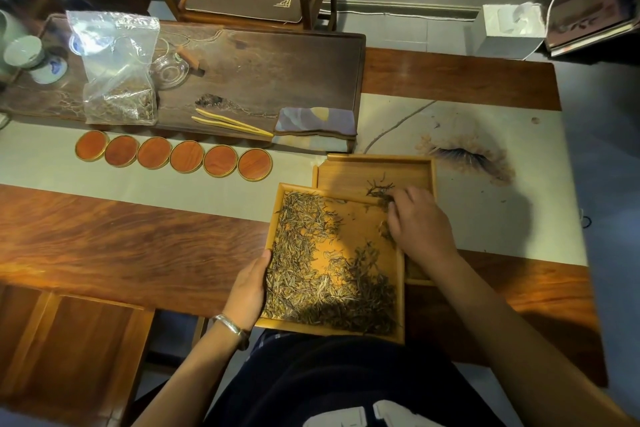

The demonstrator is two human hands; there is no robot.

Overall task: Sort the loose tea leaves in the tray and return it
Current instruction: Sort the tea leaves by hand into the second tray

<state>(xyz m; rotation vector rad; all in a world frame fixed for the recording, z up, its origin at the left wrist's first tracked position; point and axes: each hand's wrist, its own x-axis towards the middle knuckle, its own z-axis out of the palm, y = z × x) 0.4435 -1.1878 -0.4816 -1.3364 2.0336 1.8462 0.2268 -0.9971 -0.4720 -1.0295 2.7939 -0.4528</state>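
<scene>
Sorting looks to be at an early stage: only a small clump of dark leaves (379,190) lies in the second tray (349,173), while the front tray (401,295), partly overlapping it at the table edge, holds most of the tea leaves (311,263), pale and dark mixed. The left hand (247,288) grips the front tray's left rim. The right hand (417,222) reaches across, fingers curled at the dark clump, apparently pinching leaves. Returning the tray remains undone.

Single head cam, looks fwd & down, close over table (138,239)
</scene>
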